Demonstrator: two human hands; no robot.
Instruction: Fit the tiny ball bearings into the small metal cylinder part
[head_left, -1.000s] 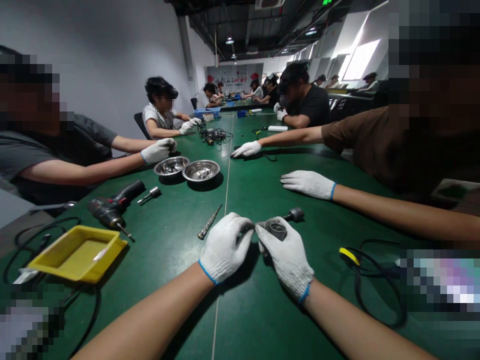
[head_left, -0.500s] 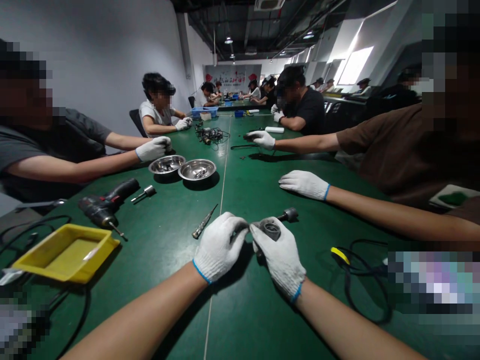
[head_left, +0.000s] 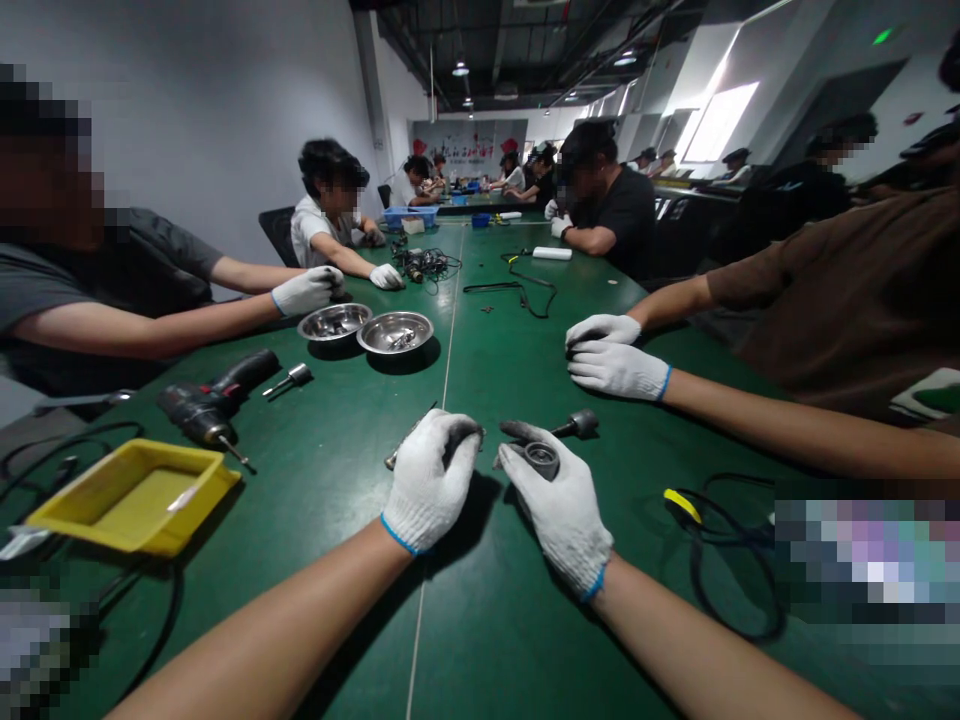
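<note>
My right hand [head_left: 562, 510], in a white knit glove with a blue cuff, is closed round a dark round metal part [head_left: 541, 459]. The part's hollow, ringed end faces up between thumb and fingers. To its left, a short gap away, my left hand [head_left: 431, 480] has its gloved fingertips pinched together. Whatever may be in that pinch is too small to make out. Behind the left hand lies a small screwdriver [head_left: 391, 461], mostly hidden by it. A dark socket bit [head_left: 580, 424] rests on the table just beyond my right hand.
On the green table [head_left: 487, 620], a yellow tray [head_left: 142, 540], a cordless drill [head_left: 199, 408] and a silver socket bit [head_left: 298, 374] lie left. Two steel bowls [head_left: 395, 347] stand farther off. A looped black cable [head_left: 694, 570] lies right. Co-workers' gloved hands [head_left: 619, 368] rest nearby.
My left hand has drawn away from the part in my right hand, moving slightly left and covering the screwdriver. The co-worker on the right has pulled a reaching hand back to the other one.
</note>
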